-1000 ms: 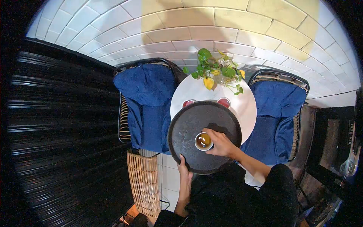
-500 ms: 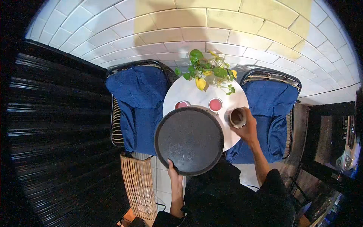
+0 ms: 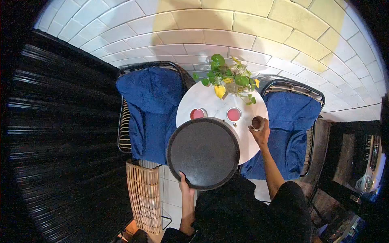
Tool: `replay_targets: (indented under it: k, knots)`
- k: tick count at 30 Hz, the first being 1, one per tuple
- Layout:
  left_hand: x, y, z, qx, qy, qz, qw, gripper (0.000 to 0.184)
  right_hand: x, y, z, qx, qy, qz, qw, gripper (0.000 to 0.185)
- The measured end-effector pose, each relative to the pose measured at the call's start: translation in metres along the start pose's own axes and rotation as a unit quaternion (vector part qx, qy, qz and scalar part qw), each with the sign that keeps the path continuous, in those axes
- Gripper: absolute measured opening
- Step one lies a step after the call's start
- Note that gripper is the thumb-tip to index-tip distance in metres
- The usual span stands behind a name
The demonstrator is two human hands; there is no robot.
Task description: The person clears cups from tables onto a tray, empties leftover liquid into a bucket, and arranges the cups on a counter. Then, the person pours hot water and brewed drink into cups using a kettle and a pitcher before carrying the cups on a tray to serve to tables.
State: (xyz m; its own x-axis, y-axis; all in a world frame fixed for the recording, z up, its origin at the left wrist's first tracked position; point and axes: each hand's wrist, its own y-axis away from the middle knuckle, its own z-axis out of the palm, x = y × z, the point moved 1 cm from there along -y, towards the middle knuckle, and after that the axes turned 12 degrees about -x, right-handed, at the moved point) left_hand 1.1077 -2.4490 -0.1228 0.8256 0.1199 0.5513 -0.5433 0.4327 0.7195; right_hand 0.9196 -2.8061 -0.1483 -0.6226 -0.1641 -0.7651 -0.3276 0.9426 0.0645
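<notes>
My left hand [image 3: 185,187] grips the near-left rim of a round black serving tray [image 3: 202,154], thumb on top and the other fingers hidden underneath. Nothing lies on the tray, which covers the near part of a round white table [image 3: 188,101]. At the table's right side, my right hand [image 3: 262,133] is closed around a cup of dark drink [image 3: 257,122]. I cannot tell whether its base touches the tabletop. Two cups with pink drink stand on the table: the left pink cup [image 3: 197,114] beside the tray's far edge, the right pink cup [image 3: 234,114] near the middle.
A leafy plant [image 3: 229,79] stands at the table's back, before a white brick wall [image 3: 194,36]. Blue-covered chairs flank the table, a left chair [image 3: 152,117] and a right chair [image 3: 289,129]. A rattan piece [image 3: 144,194] stands at lower left, near a black ridged wall [image 3: 60,141].
My right hand has moved the cup of dark drink slightly away from me and lower toward the tabletop. The tray stays nearly in place; the view has shifted a little.
</notes>
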Motion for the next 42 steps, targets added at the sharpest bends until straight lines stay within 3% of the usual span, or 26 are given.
replay_targets:
  k: [13, 23, 31, 33, 35, 37, 42]
  knots:
    - [0.012, 0.011, 0.017, 0.018, -0.014, 0.001, 1.0, 0.065, 0.003, 0.001, 0.007, 0.001, -0.034, -0.001, 0.999, 0.063]
    - [0.009, 0.009, 0.015, -0.025, -0.01, -0.029, 0.999, 0.069, 0.035, -0.003, 0.017, -0.045, 0.028, -0.049, 0.997, 0.082]
    - [0.008, 0.012, 0.02, -0.013, 0.025, -0.024, 0.999, 0.068, -0.046, -0.006, -0.009, -0.035, 0.082, -0.031, 0.996, 0.088]
    - [0.009, 0.014, 0.02, -0.005, 0.031, -0.022, 0.999, 0.07, -0.069, -0.007, -0.006, -0.006, 0.062, -0.123, 0.99, 0.079]
    - [0.011, 0.017, 0.024, -0.016, 0.036, -0.036, 0.999, 0.071, -0.072, -0.012, 0.008, -0.03, 0.083, -0.143, 0.986, 0.075]
    - [0.008, 0.017, 0.02, -0.014, 0.038, -0.032, 0.999, 0.07, -0.071, -0.017, 0.033, -0.116, 0.037, -0.19, 0.974, 0.073]
    - [0.003, 0.018, 0.006, -0.018, 0.044, -0.019, 0.999, 0.074, -0.072, -0.03, 0.066, -0.155, 0.095, -0.162, 0.97, 0.082]
